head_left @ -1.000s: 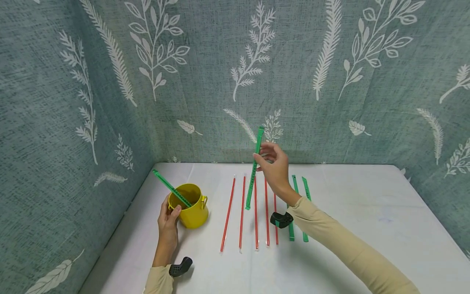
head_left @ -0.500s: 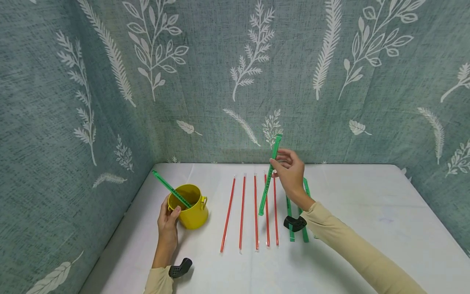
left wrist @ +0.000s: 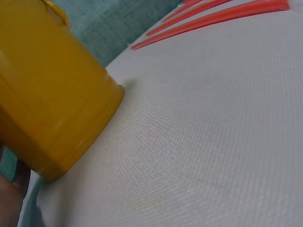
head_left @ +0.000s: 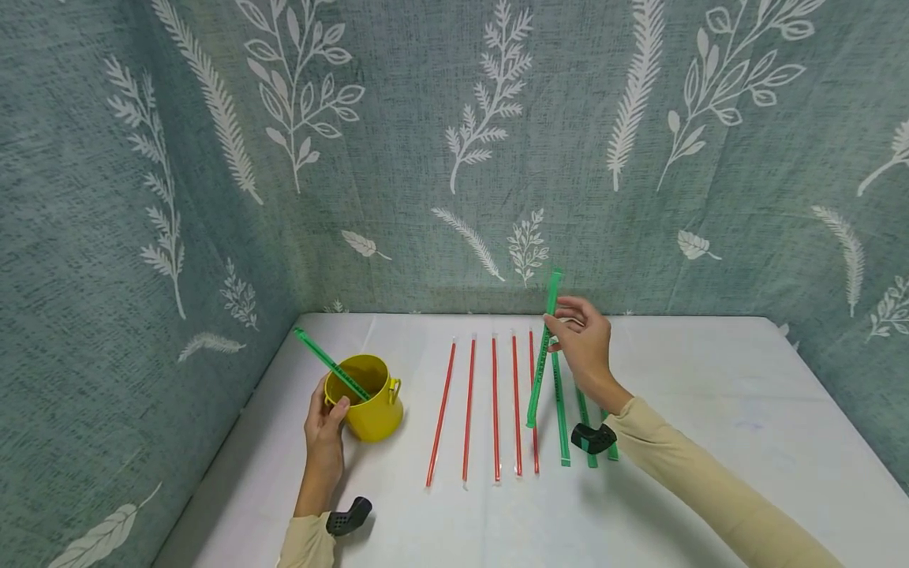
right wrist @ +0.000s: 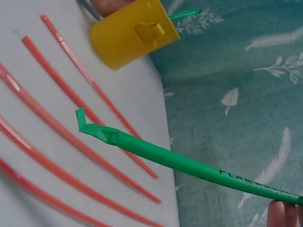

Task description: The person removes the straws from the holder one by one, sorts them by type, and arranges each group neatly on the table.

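My left hand (head_left: pixel 325 442) grips a small yellow bucket (head_left: pixel 376 418) at the table's left, its thumb at the rim. A green paper-wrapped straw (head_left: pixel 316 353) leans in the bucket, its upper part sticking out to the left. My right hand (head_left: pixel 585 341) pinches another green paper-wrapped straw (head_left: pixel 540 379) above the table. In the right wrist view, this straw (right wrist: pixel 165 158) shows dark print and a bent, flattened wrapper end. Beneath the right hand and wrist lie several green wrapped straws (head_left: pixel 561 418), partly covered by the arm.
Several red straws (head_left: pixel 469 410) in clear wrappers lie in a spaced row on the white table (head_left: pixel 710 379), between the bucket and the green straws. A leaf-patterned cloth (head_left: pixel 398 158) hangs behind and along the left side. Each wrist wears a black device (head_left: pixel 349 517).
My right hand has moved to the right and slightly down, carrying the green straw from over the red straws toward the green ones. The left hand and bucket have stayed in place.
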{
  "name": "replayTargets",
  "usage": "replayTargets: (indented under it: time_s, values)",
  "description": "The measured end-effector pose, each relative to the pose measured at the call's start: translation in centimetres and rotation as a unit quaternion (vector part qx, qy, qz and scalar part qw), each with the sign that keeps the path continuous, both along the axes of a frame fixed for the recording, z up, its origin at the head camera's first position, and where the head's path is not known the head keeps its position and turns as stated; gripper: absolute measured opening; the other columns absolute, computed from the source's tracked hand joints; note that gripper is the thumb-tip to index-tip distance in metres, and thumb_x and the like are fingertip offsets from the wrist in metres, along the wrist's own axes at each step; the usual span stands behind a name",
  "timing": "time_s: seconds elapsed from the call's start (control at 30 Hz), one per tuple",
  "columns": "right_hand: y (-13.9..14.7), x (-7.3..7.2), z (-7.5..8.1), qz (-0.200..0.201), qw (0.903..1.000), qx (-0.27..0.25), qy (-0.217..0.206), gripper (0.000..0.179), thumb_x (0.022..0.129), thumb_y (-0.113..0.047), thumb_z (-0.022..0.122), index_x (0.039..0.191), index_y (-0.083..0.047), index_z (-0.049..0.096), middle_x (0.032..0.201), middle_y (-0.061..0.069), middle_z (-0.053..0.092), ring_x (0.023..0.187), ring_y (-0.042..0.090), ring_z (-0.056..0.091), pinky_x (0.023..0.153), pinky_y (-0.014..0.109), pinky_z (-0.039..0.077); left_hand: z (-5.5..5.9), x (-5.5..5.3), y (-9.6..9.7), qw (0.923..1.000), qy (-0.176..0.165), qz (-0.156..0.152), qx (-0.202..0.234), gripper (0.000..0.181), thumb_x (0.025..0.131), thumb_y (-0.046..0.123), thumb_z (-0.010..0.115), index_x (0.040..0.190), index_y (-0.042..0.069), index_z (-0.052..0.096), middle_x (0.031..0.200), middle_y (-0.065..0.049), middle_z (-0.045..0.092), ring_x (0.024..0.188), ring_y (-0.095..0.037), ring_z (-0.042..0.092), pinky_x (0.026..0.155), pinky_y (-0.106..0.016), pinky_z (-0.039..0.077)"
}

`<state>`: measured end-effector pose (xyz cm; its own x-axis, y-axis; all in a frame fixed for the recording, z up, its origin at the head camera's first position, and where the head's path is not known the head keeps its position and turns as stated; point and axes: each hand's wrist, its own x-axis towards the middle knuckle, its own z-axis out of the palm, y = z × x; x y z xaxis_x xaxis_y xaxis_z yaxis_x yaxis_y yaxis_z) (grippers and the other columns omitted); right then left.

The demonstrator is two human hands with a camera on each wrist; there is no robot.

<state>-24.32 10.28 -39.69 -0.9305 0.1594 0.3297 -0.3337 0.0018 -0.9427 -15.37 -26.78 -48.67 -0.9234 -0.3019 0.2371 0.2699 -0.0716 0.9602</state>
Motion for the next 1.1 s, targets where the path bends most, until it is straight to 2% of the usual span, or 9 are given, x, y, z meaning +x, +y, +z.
replayTargets:
  time_s: [0.37, 0.6, 0.87, 1.1]
  values:
    - [2.1, 0.1, -0.7, -0.001, 0.9988, 0.039, -0.029, 0.034, 0.087, -0.008, 0.068, 0.118, 0.002, 0.058, 0.102, 0.021, 0.059, 0.072, 0.014, 0.061, 0.054, 0.036, 0.055, -0.1, 0.0, -0.2, 0.9999, -0.009, 0.005, -0.003, 0.054, 0.095, 0.010, 0.049, 0.146, 0.018, 0.033, 0.135, -0.002, 0.042, 0.122, -0.017, 0.041, 0.099, -0.018, 0.037]
    - [3.9, 0.7, -1.2, 0.000, 0.9952, 0.080, -0.056, 0.034, 0.088, -0.012, 0.066, 0.119, 0.001, 0.059, 0.105, 0.019, 0.060, 0.072, 0.010, 0.062, 0.055, 0.034, 0.056, -0.1, -0.1, -0.1, 0.9999, -0.012, 0.003, -0.004, 0.055, 0.094, 0.010, 0.050, 0.146, 0.019, 0.033, 0.136, -0.002, 0.042, 0.122, -0.018, 0.041, 0.099, -0.018, 0.037]
    - [5.6, 0.5, -1.4, 0.012, 0.9887, 0.110, -0.101, 0.036, 0.088, -0.015, 0.067, 0.120, 0.000, 0.059, 0.108, 0.019, 0.059, 0.081, 0.021, 0.065, 0.057, 0.035, 0.056, -0.1, -0.2, -0.2, 0.9999, -0.014, 0.002, -0.008, 0.055, 0.094, 0.011, 0.050, 0.146, 0.019, 0.033, 0.135, -0.002, 0.042, 0.122, -0.018, 0.041, 0.099, -0.017, 0.037]
    - [7.1, 0.0, -1.5, 0.032, 0.9801, 0.153, -0.123, 0.037, 0.089, -0.016, 0.066, 0.120, 0.002, 0.059, 0.108, 0.021, 0.058, 0.072, 0.013, 0.064, 0.058, 0.035, 0.056, -0.1, -0.1, -0.2, 0.9999, -0.012, 0.004, -0.002, 0.055, 0.094, 0.010, 0.050, 0.146, 0.018, 0.032, 0.134, -0.002, 0.042, 0.123, -0.020, 0.040, 0.099, -0.017, 0.037]
